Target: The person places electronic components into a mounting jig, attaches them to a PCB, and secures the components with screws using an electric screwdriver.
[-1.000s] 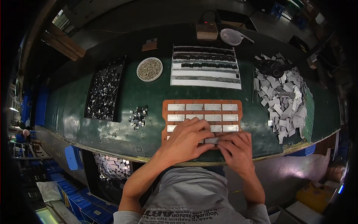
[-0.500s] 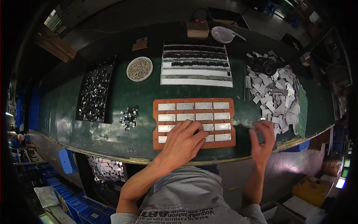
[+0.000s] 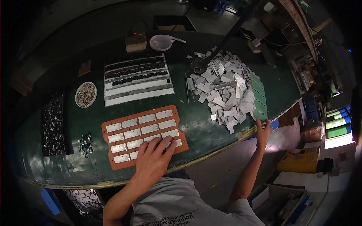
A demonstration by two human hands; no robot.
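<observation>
An orange tray [image 3: 122, 165] near the table's front edge holds rows of silver rectangular metal plates [image 3: 147, 118]. My left hand [image 3: 154, 156] rests over the tray's lower right part, fingers spread and flat, hiding some plates beneath. Off to the right, a green slotted board [image 3: 259, 94] lies beside a heap of loose grey metal plates [image 3: 226, 84]. At the near end of this board is my right hand [image 3: 263, 133], its thumb and fingertips closed on the board's edge.
Left of the tray lie a small pile of black clips [image 3: 86, 146] and a black bin [image 3: 53, 128] of similar parts. Behind stand a bowl of small metal pieces [image 3: 86, 95] and a white-striped board [image 3: 139, 98] with black parts. A dark lamp-like arm [image 3: 199, 66] overhangs the heap.
The view has swung to the right. My right hand has moved from beside the tray to the green board and taken hold of its near end. My left hand has shifted rightward over the tray.
</observation>
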